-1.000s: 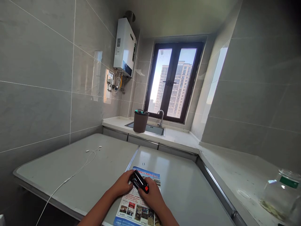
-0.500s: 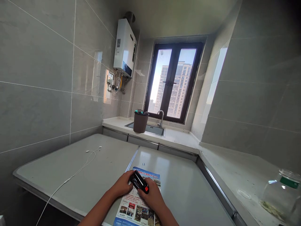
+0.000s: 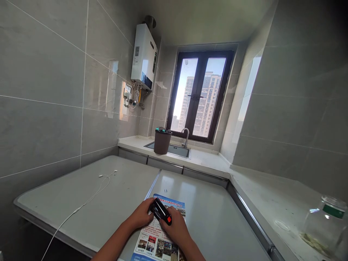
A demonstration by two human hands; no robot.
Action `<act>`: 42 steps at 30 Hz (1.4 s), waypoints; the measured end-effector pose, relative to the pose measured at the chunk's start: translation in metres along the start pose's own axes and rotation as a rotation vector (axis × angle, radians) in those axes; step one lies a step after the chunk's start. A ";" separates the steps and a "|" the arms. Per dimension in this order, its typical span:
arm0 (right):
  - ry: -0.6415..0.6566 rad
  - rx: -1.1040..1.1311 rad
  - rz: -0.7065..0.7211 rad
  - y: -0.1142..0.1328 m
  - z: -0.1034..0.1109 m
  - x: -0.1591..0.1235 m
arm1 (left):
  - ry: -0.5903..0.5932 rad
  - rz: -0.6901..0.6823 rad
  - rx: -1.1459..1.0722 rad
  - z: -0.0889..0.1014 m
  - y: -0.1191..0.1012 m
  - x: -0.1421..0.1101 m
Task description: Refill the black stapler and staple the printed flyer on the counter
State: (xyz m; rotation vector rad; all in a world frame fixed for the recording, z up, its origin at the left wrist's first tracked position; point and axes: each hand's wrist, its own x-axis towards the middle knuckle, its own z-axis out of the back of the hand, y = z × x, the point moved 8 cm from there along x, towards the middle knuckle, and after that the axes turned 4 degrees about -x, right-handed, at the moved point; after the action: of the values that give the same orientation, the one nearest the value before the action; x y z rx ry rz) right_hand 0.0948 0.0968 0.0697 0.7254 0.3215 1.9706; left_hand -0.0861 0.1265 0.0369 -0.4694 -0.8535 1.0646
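A small glossy black device with a red part at its near end [image 3: 160, 210] is held between my two hands, above a printed leaflet [image 3: 152, 231]. My left hand [image 3: 143, 214] closes on its far left end, thumb along the side. The near right end is gripped by my right hand [image 3: 176, 224], close to the red part. What kind of device it is I cannot make out. The leaflet, with red and blue print and photos, lies flat on the pale table [image 3: 217, 217], partly covered by both hands.
A white cable [image 3: 88, 200] runs over the table's left side. Beyond, a brown bin [image 3: 162, 143] stands by the sink [image 3: 178, 149] and faucet [image 3: 186, 136]. On the right counter [image 3: 261, 185] stands a glass jar [image 3: 323, 228]. A water heater [image 3: 144, 58] hangs on the wall.
Both hands keep hold of the black device in nearly the same place. The view has shifted very slightly.
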 end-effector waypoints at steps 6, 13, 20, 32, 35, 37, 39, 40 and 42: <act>-0.003 -0.018 -0.015 0.001 0.005 -0.001 | -0.008 -0.004 0.003 0.000 0.000 -0.001; -0.020 -0.035 -0.027 -0.003 0.007 -0.001 | 0.019 0.008 -0.002 0.002 -0.008 -0.002; -0.023 -0.035 -0.048 -0.009 0.011 -0.003 | 0.023 0.013 -0.001 0.004 -0.010 -0.003; -0.011 -0.032 -0.049 -0.011 0.017 -0.004 | 0.036 -0.012 -0.033 0.004 -0.017 -0.004; -0.026 -0.070 -0.055 -0.015 0.020 -0.004 | 0.043 -0.019 -0.040 0.006 -0.023 -0.005; -0.039 -0.082 -0.070 -0.018 0.024 -0.005 | 0.052 -0.026 -0.043 0.006 -0.027 -0.006; -0.039 -0.071 -0.081 -0.020 0.028 -0.007 | 0.062 -0.038 -0.037 0.006 -0.031 -0.006; -0.029 -0.060 -0.079 -0.021 0.029 -0.008 | 0.067 -0.044 -0.031 0.006 -0.033 -0.006; -0.005 -0.046 -0.068 -0.023 0.031 -0.008 | 0.085 -0.053 -0.016 0.005 -0.036 -0.007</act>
State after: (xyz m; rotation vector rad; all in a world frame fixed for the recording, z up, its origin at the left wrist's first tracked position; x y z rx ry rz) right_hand 0.1332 0.0985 0.0799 0.6807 0.2930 1.9053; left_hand -0.0716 0.1045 0.0629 -0.4995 -0.7957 0.9834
